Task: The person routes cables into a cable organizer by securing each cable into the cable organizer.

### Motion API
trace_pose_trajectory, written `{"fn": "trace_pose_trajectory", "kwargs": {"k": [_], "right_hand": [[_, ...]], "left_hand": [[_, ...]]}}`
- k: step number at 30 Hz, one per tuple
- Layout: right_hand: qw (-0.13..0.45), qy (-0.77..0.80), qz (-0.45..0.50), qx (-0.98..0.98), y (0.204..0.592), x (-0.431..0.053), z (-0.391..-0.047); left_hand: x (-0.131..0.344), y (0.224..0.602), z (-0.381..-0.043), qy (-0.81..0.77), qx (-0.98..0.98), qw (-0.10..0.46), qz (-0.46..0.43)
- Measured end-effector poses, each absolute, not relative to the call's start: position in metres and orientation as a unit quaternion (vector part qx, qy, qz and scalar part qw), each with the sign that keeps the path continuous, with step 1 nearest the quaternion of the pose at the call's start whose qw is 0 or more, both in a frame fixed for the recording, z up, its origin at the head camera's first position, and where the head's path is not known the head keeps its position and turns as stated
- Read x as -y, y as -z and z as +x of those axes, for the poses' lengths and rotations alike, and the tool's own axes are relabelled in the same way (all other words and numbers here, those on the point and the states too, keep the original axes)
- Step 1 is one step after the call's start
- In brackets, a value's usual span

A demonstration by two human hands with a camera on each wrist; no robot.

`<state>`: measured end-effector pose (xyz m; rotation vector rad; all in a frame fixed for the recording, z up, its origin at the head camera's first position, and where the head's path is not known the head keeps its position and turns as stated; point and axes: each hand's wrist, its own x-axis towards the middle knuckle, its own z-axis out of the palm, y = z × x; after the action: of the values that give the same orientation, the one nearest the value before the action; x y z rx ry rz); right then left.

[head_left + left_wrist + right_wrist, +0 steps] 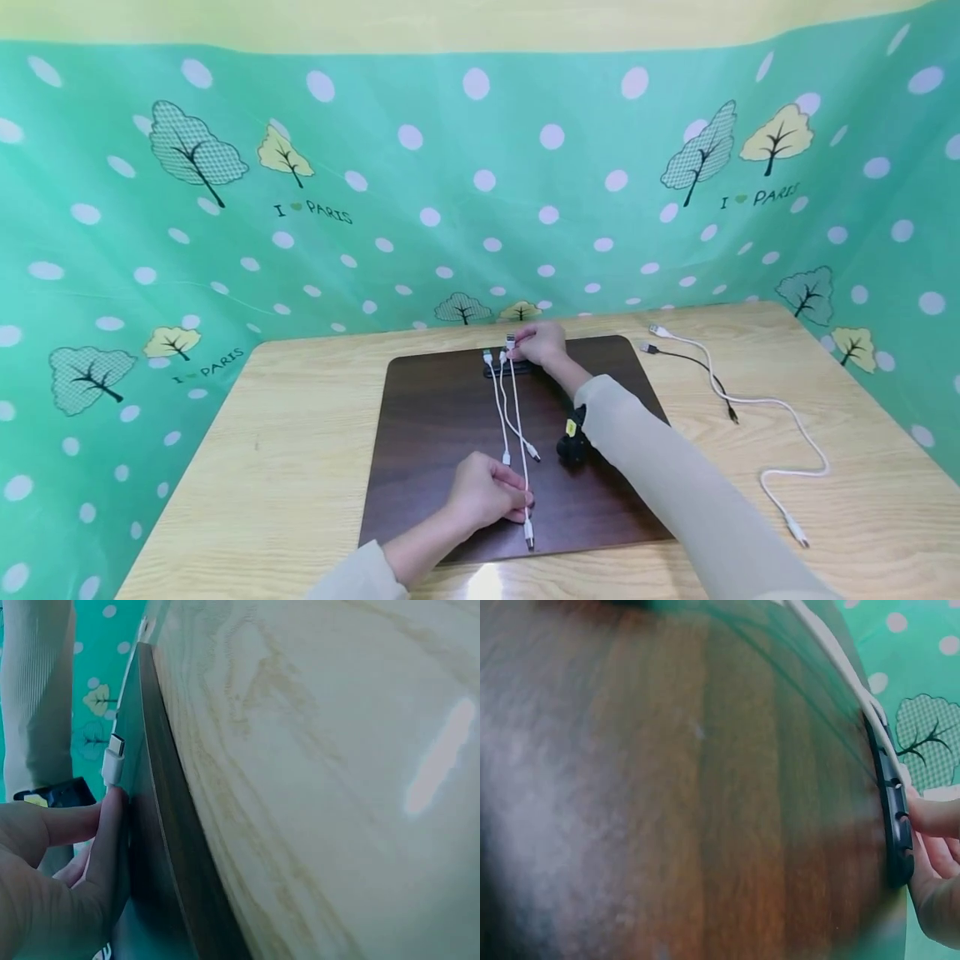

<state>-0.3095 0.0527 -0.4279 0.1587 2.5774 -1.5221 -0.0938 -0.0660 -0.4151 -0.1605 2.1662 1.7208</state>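
Note:
My left hand (487, 492) pinches a white charging cable (521, 425) just above its lower plug. That plug (112, 761) sticks out past the fingertips in the left wrist view. The cable's far end, a USB-A plug (511, 342), is at the fingers of my right hand (542, 343), which pinches the cable there. It runs taut between both hands. Right beside those fingers lies a black slotted cable holder (891, 817). Two shorter white cables, one on the left (497, 408) and one beside it (506, 400), extend from the holder over a dark brown board (427, 442).
Right of the board, a long white cable (780, 402) curves across the wooden table (277, 450) beside a short black cable (693, 360). A black device (573, 442) is strapped at my right wrist. A green dotted curtain (450, 150) hangs behind the table.

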Motion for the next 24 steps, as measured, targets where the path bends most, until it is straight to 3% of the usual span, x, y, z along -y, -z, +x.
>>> {"fn": "trace_pose_trajectory", "kwargs": {"k": [14,24], "right_hand": [[0.009,0.477,0.047,-0.877,0.422,-0.048,-0.312],[0.067,0.514,0.039,-0.854,0.424,-0.052,-0.311]], "left_hand": [[0.066,0.410,-0.106,-0.599,-0.767,0.211,-0.090],[0.070,0.416,-0.105,-0.596,-0.752,0.267,-0.092]]}}
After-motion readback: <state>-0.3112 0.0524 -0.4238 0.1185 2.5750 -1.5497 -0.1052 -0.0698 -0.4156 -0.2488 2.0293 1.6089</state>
